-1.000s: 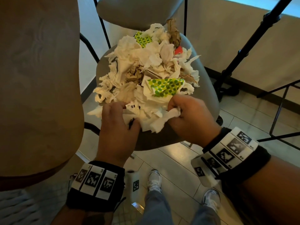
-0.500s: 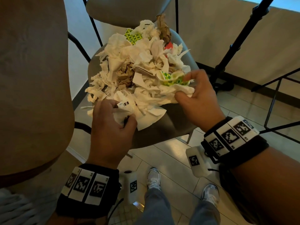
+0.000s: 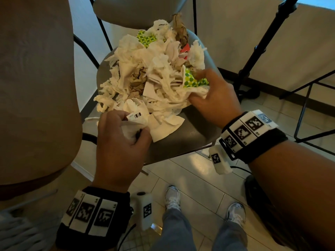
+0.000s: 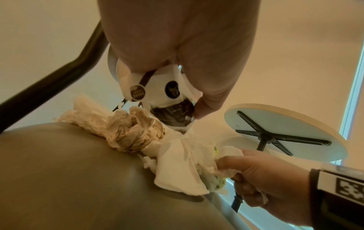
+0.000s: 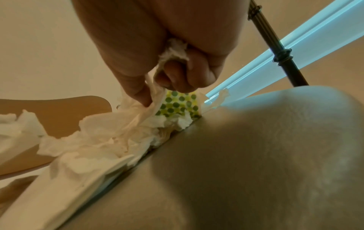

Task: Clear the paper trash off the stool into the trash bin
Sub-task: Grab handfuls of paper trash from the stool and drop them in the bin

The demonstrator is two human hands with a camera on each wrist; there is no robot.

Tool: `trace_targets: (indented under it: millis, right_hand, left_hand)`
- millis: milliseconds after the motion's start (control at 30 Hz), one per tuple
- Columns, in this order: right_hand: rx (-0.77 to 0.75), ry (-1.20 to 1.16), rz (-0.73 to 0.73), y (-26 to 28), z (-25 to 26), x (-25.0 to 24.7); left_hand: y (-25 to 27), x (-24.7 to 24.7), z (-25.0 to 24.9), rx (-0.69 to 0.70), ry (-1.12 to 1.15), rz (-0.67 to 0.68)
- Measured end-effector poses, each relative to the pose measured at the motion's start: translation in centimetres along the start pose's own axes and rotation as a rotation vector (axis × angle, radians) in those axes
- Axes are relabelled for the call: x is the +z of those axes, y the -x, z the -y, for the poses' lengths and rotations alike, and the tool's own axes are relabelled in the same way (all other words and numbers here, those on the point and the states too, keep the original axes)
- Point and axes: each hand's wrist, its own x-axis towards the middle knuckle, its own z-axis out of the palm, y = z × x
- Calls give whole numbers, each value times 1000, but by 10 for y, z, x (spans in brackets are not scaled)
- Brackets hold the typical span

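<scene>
A heap of crumpled white and brown paper trash covers the grey stool seat. My left hand grips a white printed wrapper with a barcode at the heap's near edge; the left wrist view shows that wrapper held in curled fingers. My right hand clutches white tissue and a green-dotted paper at the heap's right side. In the right wrist view its fingers curl round tissue above the dotted paper. No trash bin is in view.
A tan chair back stands close on the left. Another seat is behind the stool. A black tripod and black frame legs stand to the right on the tiled floor. A round table is further off.
My right hand has moved from the heap's near edge to its right side, gathering the green-dotted paper and tissue. The left hand has kept its grip on the barcode wrapper.
</scene>
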Motion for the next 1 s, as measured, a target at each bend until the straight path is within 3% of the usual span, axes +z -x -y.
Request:
trace_targets:
  millis: [233,1000]
  right_hand:
    - [-23,84,13,-3,-6,-1]
    - [-76,-76,-6,10,-14,-33]
  left_hand:
    - [2,-6,-5,14,24,-16]
    - [-5,-20,-44,191,96,-49]
